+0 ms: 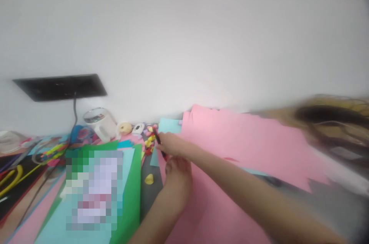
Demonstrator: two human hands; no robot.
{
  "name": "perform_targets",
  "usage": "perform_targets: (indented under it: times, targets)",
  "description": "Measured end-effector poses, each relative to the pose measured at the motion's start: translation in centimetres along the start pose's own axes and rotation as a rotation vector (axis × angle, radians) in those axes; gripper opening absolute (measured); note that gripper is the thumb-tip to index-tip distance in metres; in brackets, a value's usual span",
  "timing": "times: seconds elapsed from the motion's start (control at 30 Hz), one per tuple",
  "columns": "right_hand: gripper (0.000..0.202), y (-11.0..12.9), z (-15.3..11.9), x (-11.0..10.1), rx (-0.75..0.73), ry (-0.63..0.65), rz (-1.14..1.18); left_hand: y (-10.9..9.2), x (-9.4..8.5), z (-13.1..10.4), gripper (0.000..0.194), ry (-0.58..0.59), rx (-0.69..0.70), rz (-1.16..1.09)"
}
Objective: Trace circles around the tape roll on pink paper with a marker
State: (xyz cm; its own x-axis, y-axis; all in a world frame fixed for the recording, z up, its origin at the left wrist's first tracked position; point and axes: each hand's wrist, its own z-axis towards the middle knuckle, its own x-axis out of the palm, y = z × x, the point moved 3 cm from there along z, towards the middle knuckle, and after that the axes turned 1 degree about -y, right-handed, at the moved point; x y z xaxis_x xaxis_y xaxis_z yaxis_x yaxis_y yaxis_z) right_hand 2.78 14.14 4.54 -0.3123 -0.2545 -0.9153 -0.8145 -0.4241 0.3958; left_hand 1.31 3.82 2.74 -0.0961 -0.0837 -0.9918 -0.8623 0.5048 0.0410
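Observation:
My right hand [175,146] is closed around a slim black and red stick-like tool [157,137], whose exact kind is blurred. Its lower, reddish end points down to the fingers of my left hand [179,171]. That left hand is curled at the left edge of a large pink paper sheet [213,213], its fingers bent down on it; their tips are partly hidden. My right forearm crosses over the paper. More pink sheets [245,132] lie behind and to the right, with light blue paper [170,124] showing under them.
Left of my hands lie green paper [134,190] and light blue paper [54,217], partly pixelated. A small yellow piece [149,179] rests on the grey surface. A white mug [100,122] and small colourful bits stand by the wall. A cable [75,111] hangs from a black panel [62,87].

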Motion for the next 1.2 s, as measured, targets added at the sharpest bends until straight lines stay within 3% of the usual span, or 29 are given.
perform_targets:
  times: [0.13, 0.3, 0.4, 0.43, 0.5, 0.53, 0.6, 0.7, 0.8, 0.87, 1.0, 1.2]
  targets:
    - [0.018, -2.2, -0.1, -0.2, 0.077, -0.118, 0.106, 0.0, -0.5, 0.1, 0.040, 0.011, -0.023, 0.074]
    - [0.016, -3.7, -2.0, -2.0, 0.149, -0.307, 0.316, 0.5, -1.0, 1.0, 0.040, 0.162, 0.080, 0.159]
    - [0.025, -4.8, -5.6, -3.2, 0.213, -0.520, 0.456, 1.4, -1.8, 1.3, 0.042, 0.197, 0.082, 0.092]
    - [0.025, -5.3, -7.3, -3.4, 0.240, -0.656, 0.578, 1.7, -2.0, 1.3, 0.043, 0.196, 0.074, 0.076]
    - [0.025, -6.1, -11.0, -3.0, 0.236, -0.841, 0.756, 2.3, -2.6, 1.3, 0.043, 0.195, 0.073, 0.040]
    - [0.023, -6.3, -12.7, -2.4, 0.217, -0.859, 0.788, 2.5, -2.8, 1.3, 0.041, 0.193, 0.080, 0.015]
    - [0.023, -6.1, -15.5, -0.9, 0.107, -0.752, 0.750, 2.7, -3.3, 1.2, 0.037, 0.193, 0.094, -0.034]
    - [0.013, -4.4, -18.0, 1.6, -0.164, -0.430, 0.515, 2.9, -3.6, 1.5, 0.044, 0.227, 0.102, -0.044]
    - [0.021, -2.1, -18.3, 3.3, -0.320, -0.197, 0.251, 3.0, -3.7, 2.0, 0.055, 0.250, 0.102, -0.027]
    - [0.024, -0.9, -17.5, 4.0, -0.340, -0.120, 0.121, 3.0, -3.6, 2.2, 0.058, 0.252, 0.107, -0.018]
    - [0.020, 0.9, -15.3, 4.9, -0.346, -0.062, -0.034, 3.0, -3.4, 2.5, 0.061, 0.253, 0.091, 0.020]
    - [0.023, 2.1, -14.3, 5.2, -0.366, -0.177, -0.143, 2.8, -3.4, 2.5, 0.063, 0.256, 0.095, 0.002]
